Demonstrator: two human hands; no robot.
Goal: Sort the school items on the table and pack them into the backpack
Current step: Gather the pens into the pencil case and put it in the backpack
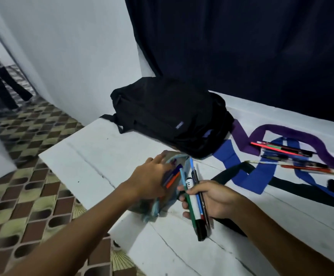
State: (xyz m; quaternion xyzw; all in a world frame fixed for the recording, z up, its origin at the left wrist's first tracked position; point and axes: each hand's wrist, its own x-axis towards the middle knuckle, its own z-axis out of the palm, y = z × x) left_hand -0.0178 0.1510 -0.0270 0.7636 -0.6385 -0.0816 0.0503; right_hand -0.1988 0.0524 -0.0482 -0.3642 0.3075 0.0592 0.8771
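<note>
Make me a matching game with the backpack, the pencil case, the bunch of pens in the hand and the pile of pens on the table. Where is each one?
Things:
1. backpack
2. pencil case
3. bunch of pens
4. pile of pens

Places:
A. gripped in the right hand
B. loose on the table, far right
C. at the back of the table, by the dark curtain
D. under the left hand

Pairs: 1-C, 2-D, 3-A, 4-B
</note>
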